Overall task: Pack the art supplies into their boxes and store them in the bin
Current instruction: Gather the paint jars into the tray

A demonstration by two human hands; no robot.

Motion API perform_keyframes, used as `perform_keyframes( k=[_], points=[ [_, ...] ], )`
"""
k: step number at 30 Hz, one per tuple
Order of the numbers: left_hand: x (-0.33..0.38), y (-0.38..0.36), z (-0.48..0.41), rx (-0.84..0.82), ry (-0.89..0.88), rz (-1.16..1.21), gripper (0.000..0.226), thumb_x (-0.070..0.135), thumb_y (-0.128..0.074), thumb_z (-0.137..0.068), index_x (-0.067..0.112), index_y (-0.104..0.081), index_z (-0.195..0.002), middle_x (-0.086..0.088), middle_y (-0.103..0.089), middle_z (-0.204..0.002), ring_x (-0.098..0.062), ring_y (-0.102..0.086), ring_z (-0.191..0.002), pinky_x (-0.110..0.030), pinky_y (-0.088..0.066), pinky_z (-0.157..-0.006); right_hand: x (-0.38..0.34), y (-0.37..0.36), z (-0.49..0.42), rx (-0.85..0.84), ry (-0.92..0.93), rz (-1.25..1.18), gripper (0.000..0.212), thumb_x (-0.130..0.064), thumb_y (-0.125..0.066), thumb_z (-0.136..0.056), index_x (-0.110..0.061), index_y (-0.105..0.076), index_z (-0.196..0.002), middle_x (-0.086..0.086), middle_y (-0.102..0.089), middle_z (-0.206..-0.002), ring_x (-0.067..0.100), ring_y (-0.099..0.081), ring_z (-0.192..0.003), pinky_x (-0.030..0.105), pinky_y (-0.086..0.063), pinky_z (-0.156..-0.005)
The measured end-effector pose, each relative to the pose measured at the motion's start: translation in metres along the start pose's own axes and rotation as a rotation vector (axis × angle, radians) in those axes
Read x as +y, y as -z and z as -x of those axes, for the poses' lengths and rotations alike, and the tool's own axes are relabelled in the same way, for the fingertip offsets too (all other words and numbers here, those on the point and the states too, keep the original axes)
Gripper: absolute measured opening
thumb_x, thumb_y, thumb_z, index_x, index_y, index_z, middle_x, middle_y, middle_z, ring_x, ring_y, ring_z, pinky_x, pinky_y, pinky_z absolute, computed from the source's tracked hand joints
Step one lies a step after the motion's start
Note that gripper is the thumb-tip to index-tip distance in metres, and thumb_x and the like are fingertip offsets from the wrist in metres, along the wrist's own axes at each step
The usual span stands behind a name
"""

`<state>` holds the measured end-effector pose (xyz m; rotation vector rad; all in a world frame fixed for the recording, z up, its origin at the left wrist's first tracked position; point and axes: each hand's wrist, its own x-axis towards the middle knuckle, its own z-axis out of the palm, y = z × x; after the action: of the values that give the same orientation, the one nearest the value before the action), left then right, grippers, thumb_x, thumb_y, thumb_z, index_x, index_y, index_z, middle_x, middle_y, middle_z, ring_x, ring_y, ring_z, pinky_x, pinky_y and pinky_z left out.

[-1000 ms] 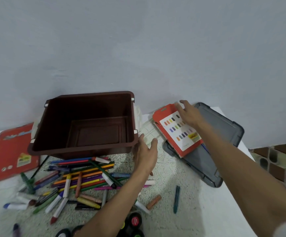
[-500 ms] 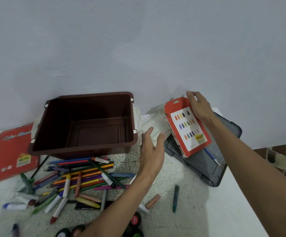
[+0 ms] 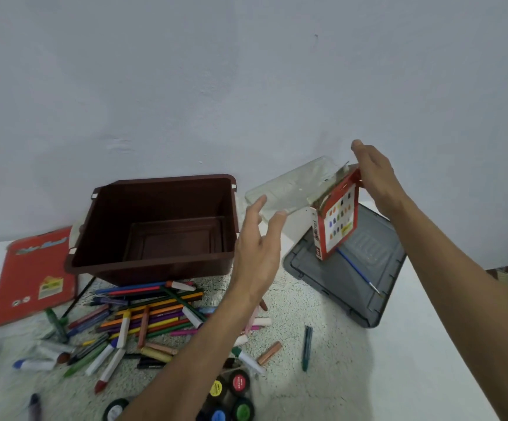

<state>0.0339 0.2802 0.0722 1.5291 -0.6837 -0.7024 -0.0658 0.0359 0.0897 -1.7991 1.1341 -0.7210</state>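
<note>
Holding the box (image 3: 336,226) up by its top end, our right hand (image 3: 377,180) has its fingers curled over the red flap and pinches it. The box hangs in the air above the grey lid (image 3: 353,284), just right of the bin (image 3: 155,270), which has nothing in it.

We judge the box to be light, thin card: stiff enough along its edges, but easy to crush across the broad faces. A hold at the narrow sides or the end, as now, seems safest.

A clear tray (image 3: 289,189) sticks out of the box's open upper end. It looks like thin moulded plastic, so probably featherlight, springy and slick. We would take it by its rim with thumb and fingers, not by the middle.

Our left hand (image 3: 255,250) is spread, palm turned toward the tray and fingertips at its near edge. Whether they touch it we cannot tell.

The box's long axis stands near upright and leans slightly, mouth up and lower corner pointing down at the lid. Its swatch-printed face is turned toward us. The tray's long axis runs from that mouth leftward and a little down, toward the bin's far corner.

Pencils (image 3: 152,308) lie loose on the table (image 3: 414,360) in front of the bin.
</note>
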Motion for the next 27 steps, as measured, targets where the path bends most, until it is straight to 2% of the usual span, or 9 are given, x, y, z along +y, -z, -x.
perform_keyframes(
  k=[5,8,10,11,14,15,20,24,27],
  points=[
    [0.004,0.026,-0.002,0.064,-0.043,0.000,0.062,0.060,-0.046,-0.087,0.036,-0.043,-0.144,0.011,-0.048,-0.143,-0.002,-0.043,-0.130,-0.030,-0.036,-0.106,-0.021,-0.006,0.016,-0.048,0.048,-0.077,0.064,-0.066,-0.038,-0.095,-0.020,-0.050,-0.137,0.010,-0.066,-0.116,0.010,-0.064,-0.100,0.032,-0.049,-0.089],
    [0.009,0.042,0.001,0.101,-0.076,0.019,0.047,0.049,-0.047,-0.099,0.031,-0.047,-0.143,0.020,-0.059,-0.114,0.011,-0.055,-0.102,-0.030,-0.045,-0.100,-0.032,-0.010,0.024,-0.059,0.072,-0.089,0.057,-0.063,-0.038,-0.097,-0.023,-0.051,-0.135,0.009,-0.065,-0.114,0.006,-0.061,-0.102,0.028,-0.046,-0.083],
    [0.014,0.052,0.005,0.111,-0.098,0.042,0.038,0.037,-0.046,-0.103,0.028,-0.050,-0.140,0.024,-0.061,-0.112,0.014,-0.056,-0.102,-0.025,-0.047,-0.097,-0.040,-0.011,0.029,-0.041,0.091,-0.081,0.055,-0.064,-0.038,-0.097,-0.025,-0.053,-0.133,0.006,-0.066,-0.114,0.009,-0.061,-0.104,0.029,-0.044,-0.084],
    [0.016,0.056,0.009,0.106,-0.105,0.052,0.035,0.033,-0.046,-0.104,0.027,-0.052,-0.137,0.027,-0.064,-0.111,0.013,-0.058,-0.103,-0.021,-0.049,-0.092,-0.043,-0.012,0.033,-0.029,0.105,-0.074,0.055,-0.064,-0.038,-0.097,-0.025,-0.054,-0.132,0.005,-0.067,-0.113,0.011,-0.062,-0.104,0.029,-0.044,-0.084],
    [0.021,0.067,0.021,0.078,-0.115,0.063,0.027,0.024,-0.042,-0.106,0.025,-0.053,-0.131,0.033,-0.067,-0.085,0.016,-0.062,-0.077,-0.008,-0.050,-0.064,-0.053,-0.016,0.044,-0.010,0.142,-0.076,0.050,-0.063,-0.041,-0.096,-0.026,-0.057,-0.126,0.004,-0.068,-0.113,0.013,-0.064,-0.103,0.033,-0.047,-0.092],
    [0.021,0.072,0.026,0.076,-0.118,0.057,0.028,0.024,-0.041,-0.106,0.024,-0.052,-0.131,0.033,-0.068,-0.083,0.015,-0.063,-0.075,-0.008,-0.050,-0.064,-0.057,-0.018,0.049,-0.005,0.152,-0.077,0.046,-0.062,-0.042,-0.096,-0.029,-0.058,-0.122,0.002,-0.068,-0.113,0.012,-0.063,-0.104,0.034,-0.047,-0.095],
    [0.012,0.096,0.043,0.120,-0.108,0.017,0.031,0.033,-0.045,-0.103,0.029,-0.054,-0.132,0.016,-0.065,-0.123,0.003,-0.059,-0.115,-0.033,-0.048,-0.100,-0.074,-0.031,0.078,0.014,0.208,-0.033,0.042,-0.059,-0.044,-0.096,-0.029,-0.059,-0.123,-0.003,-0.067,-0.113,0.014,-0.061,-0.108,0.037,-0.047,-0.097],
    [0.004,0.118,0.058,0.200,-0.089,0.048,0.027,0.031,-0.049,-0.101,0.030,-0.057,-0.127,0.015,-0.065,-0.123,0.000,-0.060,-0.114,-0.028,-0.049,-0.093,-0.088,-0.043,0.108,0.020,0.275,-0.048,0.035,-0.051,-0.046,-0.098,-0.029,-0.060,-0.120,0.006,-0.070,-0.103,0.024,-0.064,-0.099,0.038,-0.049,-0.091],
    [0.000,0.138,0.071,0.266,-0.087,0.065,0.028,0.027,-0.051,-0.100,0.027,-0.058,-0.127,0.013,-0.065,-0.121,-0.001,-0.062,-0.111,-0.026,-0.048,-0.089,-0.095,-0.054,0.130,-0.005,0.315,-0.059,0.035,-0.052,-0.046,-0.098,-0.029,-0.060,-0.121,0.012,-0.070,-0.101,0.020,-0.065,-0.099,0.051,-0.042,-0.105]
  ],
)
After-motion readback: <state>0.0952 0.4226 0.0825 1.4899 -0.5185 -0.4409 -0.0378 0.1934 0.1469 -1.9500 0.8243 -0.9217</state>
